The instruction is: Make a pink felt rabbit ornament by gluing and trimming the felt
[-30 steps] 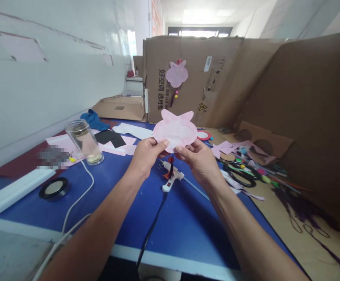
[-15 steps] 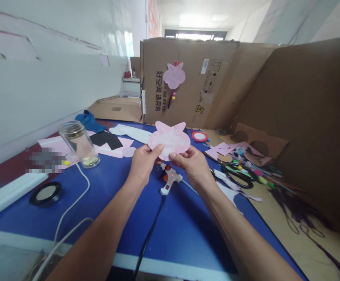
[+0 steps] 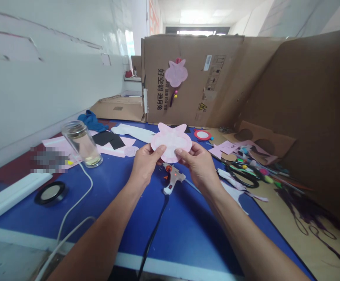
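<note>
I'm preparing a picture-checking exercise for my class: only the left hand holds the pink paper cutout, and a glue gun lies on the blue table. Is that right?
Not quite: the head view shows the left hand and the right hand both holding the pink paper cutout. A glue gun does lie on the blue table.

The left hand and right hand pinch a pink cutout; from it, a glue gun lies toward six o'clock, a glass jar toward nine.
</note>
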`<state>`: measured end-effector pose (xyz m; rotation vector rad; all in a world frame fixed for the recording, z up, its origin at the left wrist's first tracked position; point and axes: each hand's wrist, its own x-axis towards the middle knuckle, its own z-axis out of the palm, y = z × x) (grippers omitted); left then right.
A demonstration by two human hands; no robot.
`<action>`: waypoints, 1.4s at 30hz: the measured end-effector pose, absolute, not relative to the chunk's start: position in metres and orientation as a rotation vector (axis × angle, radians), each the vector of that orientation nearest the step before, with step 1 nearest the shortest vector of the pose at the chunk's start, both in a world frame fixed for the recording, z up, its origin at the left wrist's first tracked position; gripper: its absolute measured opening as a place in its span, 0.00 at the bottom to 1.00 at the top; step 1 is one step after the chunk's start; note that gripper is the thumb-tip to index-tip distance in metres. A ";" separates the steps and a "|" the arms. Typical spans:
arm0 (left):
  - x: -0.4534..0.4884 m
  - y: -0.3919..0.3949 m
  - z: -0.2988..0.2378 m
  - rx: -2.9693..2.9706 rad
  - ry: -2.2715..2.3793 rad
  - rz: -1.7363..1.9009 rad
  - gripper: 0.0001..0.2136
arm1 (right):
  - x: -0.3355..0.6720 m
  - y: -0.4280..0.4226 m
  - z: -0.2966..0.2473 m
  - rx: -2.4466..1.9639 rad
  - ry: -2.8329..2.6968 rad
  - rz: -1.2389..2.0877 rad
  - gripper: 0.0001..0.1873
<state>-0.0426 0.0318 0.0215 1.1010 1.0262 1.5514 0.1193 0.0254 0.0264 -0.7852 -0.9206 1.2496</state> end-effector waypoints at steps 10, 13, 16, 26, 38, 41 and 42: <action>-0.043 0.031 0.023 1.059 0.932 1.558 0.16 | 0.120 0.025 0.025 -0.801 -0.984 1.284 0.29; -0.043 0.032 0.022 1.050 0.933 1.551 0.16 | 0.120 0.025 0.024 -0.804 -0.990 1.255 0.27; -0.044 0.033 0.022 1.061 0.934 1.562 0.16 | 0.120 0.024 0.024 -0.797 -0.993 1.256 0.26; -0.047 0.033 0.024 1.054 0.906 1.619 0.20 | 0.120 0.025 0.025 -0.825 -1.001 1.245 0.26; -0.048 0.029 0.027 1.100 0.917 1.596 0.20 | 0.120 0.023 0.025 -0.825 -1.015 1.240 0.27; -0.049 0.029 0.027 1.068 0.894 1.605 0.21 | 0.120 0.023 0.024 -0.813 -0.997 1.263 0.27; -0.050 0.029 0.028 1.053 0.890 1.598 0.21 | 0.119 0.023 0.024 -0.807 -0.990 1.272 0.27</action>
